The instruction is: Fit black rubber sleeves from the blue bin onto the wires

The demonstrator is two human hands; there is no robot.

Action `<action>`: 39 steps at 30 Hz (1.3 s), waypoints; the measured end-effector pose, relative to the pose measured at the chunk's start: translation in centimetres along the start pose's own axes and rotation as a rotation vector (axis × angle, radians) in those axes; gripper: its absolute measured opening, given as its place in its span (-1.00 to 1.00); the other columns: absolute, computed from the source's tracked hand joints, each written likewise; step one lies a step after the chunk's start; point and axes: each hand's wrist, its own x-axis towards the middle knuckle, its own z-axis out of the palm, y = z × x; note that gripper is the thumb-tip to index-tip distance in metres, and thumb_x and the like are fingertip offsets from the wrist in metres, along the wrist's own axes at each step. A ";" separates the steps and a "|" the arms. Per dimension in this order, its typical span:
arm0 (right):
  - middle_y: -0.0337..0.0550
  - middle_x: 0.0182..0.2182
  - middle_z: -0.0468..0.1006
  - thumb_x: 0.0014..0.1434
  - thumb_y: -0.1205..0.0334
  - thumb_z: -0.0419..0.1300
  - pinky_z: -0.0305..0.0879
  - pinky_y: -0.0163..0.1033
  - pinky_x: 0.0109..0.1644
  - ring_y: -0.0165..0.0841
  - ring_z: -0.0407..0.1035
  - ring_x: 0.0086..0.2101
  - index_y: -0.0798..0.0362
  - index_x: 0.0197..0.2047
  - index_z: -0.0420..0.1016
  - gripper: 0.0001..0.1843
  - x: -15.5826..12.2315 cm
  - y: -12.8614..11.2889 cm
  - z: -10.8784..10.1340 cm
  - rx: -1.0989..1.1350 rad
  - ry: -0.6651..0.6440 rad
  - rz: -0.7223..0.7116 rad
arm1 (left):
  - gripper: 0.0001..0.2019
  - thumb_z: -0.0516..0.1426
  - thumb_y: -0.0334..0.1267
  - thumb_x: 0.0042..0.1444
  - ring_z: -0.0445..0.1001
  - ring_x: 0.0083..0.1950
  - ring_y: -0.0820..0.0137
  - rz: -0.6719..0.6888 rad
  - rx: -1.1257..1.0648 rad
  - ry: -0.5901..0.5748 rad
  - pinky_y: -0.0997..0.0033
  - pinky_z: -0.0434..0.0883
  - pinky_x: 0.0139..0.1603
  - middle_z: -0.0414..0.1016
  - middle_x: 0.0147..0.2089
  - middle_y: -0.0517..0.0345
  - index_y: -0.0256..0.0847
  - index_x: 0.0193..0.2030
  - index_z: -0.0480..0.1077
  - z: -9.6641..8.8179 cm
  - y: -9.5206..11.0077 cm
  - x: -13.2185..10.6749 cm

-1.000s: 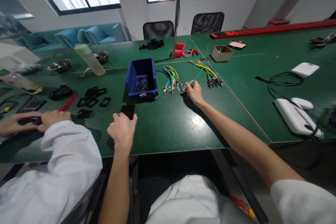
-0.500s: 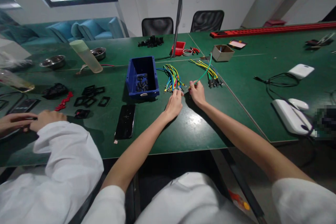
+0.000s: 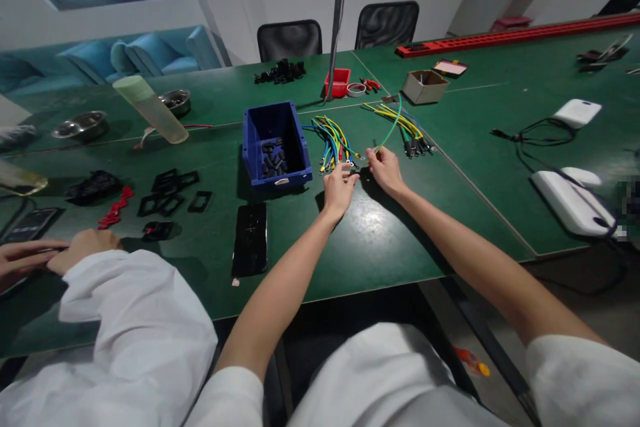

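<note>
My right hand (image 3: 385, 169) pinches the near end of a green wire (image 3: 392, 128) that arcs up and away over the green table (image 3: 380, 247). My left hand (image 3: 340, 185) rests beside it with its fingertips closed at the lugs of a bundle of blue, yellow and green wires (image 3: 332, 141); what they grip is too small to see. A second bundle of yellow and green wires (image 3: 400, 121) lies just behind my right hand. A blue bin (image 3: 275, 145) holding small black parts stands left of the bundles. A black phone (image 3: 251, 239) lies flat near the table's front.
Another person in a white sleeve (image 3: 125, 320) works at the left, hands (image 3: 30, 259) on a dark device. Black frames (image 3: 173, 187) and red clips (image 3: 114, 207) lie nearby. A tilted bottle (image 3: 150, 109), steel bowls (image 3: 83, 123), a cardboard box (image 3: 423, 86) and white devices (image 3: 570, 200) also sit here.
My left hand left the black phone and moved right to the wire lugs beside my right hand. The right hand kept hold of the green wire. The view shifted slightly.
</note>
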 end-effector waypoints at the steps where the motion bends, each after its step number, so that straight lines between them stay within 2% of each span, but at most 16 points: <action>1: -0.28 -0.62 0.35 0.19 -0.16 0.00 0.10 -0.30 -0.40 -0.41 0.22 -0.55 0.08 -0.38 0.36 -0.55 0.0 -0.1 0.1 -0.002 -0.006 0.007 | -0.74 0.18 -0.33 0.09 0.54 -0.21 0.40 -0.008 -0.003 0.008 0.35 0.48 -0.13 0.54 -0.19 0.02 -0.22 -0.05 0.37 -0.1 0.0 0.0; 4: -0.28 -0.64 0.36 0.20 -0.13 0.00 0.13 -0.29 -0.41 -0.41 0.25 -0.58 0.08 -0.37 0.35 -0.58 0.0 -0.5 0.3 -0.001 -0.017 0.014 | -0.83 0.17 -0.36 0.09 0.53 -0.23 0.43 0.017 0.016 0.043 0.40 0.47 -0.15 0.55 -0.20 0.02 -0.25 -0.15 0.40 -0.3 0.2 0.0; 8: -0.27 -0.63 0.39 0.20 -0.11 0.00 0.17 -0.29 -0.40 -0.40 0.30 -0.57 0.06 -0.36 0.34 -0.60 0.0 -0.8 0.4 0.014 -0.021 0.009 | -0.85 0.17 -0.40 0.06 0.52 -0.24 0.43 0.062 0.070 0.069 0.41 0.46 -0.14 0.55 -0.21 0.04 -0.24 -0.18 0.41 -0.6 0.6 -0.2; 12: -0.26 -0.62 0.42 0.19 -0.13 0.00 0.20 -0.29 -0.41 -0.40 0.31 -0.58 0.07 -0.34 0.34 -0.59 0.0 -0.7 0.3 0.048 -0.045 0.037 | -0.82 0.17 -0.41 0.04 0.52 -0.24 0.42 0.081 0.129 0.060 0.38 0.45 -0.11 0.55 -0.24 0.07 -0.23 -0.18 0.42 -0.6 0.5 -0.2; 21: -0.26 -0.60 0.43 0.17 -0.15 0.02 0.18 -0.30 -0.46 -0.41 0.29 -0.62 0.05 -0.32 0.34 -0.60 -0.2 -0.8 0.0 0.150 -0.103 0.051 | -0.76 0.10 -0.40 0.10 0.53 -0.13 0.35 0.161 0.334 0.082 0.34 0.41 0.00 0.57 -0.13 0.03 -0.22 -0.11 0.49 -0.4 0.8 -0.7; 25: -0.27 -0.58 0.42 0.19 -0.16 0.00 0.18 -0.31 -0.44 -0.42 0.27 -0.59 0.04 -0.32 0.34 -0.59 -0.2 -0.8 -0.1 0.204 -0.159 0.049 | -0.75 0.08 -0.27 0.17 0.54 -0.15 0.34 0.186 0.416 0.071 0.36 0.41 -0.04 0.58 -0.16 0.04 -0.19 -0.04 0.47 -0.7 1.5 -1.2; 28: -0.26 -0.57 0.42 0.20 -0.16 -0.01 0.17 -0.32 -0.40 -0.41 0.28 -0.53 0.04 -0.34 0.36 -0.58 -0.2 -0.8 -0.2 0.200 -0.200 0.019 | -0.73 0.07 -0.19 0.19 0.55 -0.22 0.34 0.162 0.491 0.088 0.37 0.42 -0.13 0.58 -0.23 0.06 -0.17 -0.01 0.43 -1.2 1.7 -1.2; 33: -0.27 -0.52 0.41 0.22 -0.12 -0.02 0.16 -0.31 -0.36 -0.40 0.28 -0.48 0.02 -0.34 0.36 -0.61 -0.2 -0.9 -0.6 0.219 -0.203 0.012 | -0.75 0.09 -0.14 0.15 0.52 -0.38 0.37 0.071 0.451 0.042 0.42 0.40 -0.29 0.53 -0.41 0.17 -0.17 -0.06 0.36 -1.6 2.0 -0.9; 36: -0.29 -0.52 0.40 0.23 -0.10 -0.01 0.17 -0.30 -0.34 -0.40 0.28 -0.47 0.00 -0.36 0.34 -0.64 -0.2 -1.0 -0.8 0.190 -0.214 0.037 | -0.73 0.10 -0.11 0.12 0.52 -0.40 0.36 0.026 0.441 0.073 0.43 0.40 -0.33 0.53 -0.38 0.17 -0.17 -0.08 0.32 -1.6 2.2 -0.8; 39: -0.29 -0.50 0.40 0.23 -0.10 -0.02 0.17 -0.31 -0.30 -0.39 0.29 -0.44 -0.02 -0.34 0.33 -0.66 -0.2 -0.9 -0.8 0.148 -0.210 0.048 | -0.71 0.11 -0.11 0.08 0.53 -0.37 0.37 0.038 0.445 0.117 0.43 0.42 -0.32 0.53 -0.31 0.14 -0.18 -0.09 0.32 -1.4 2.3 -0.7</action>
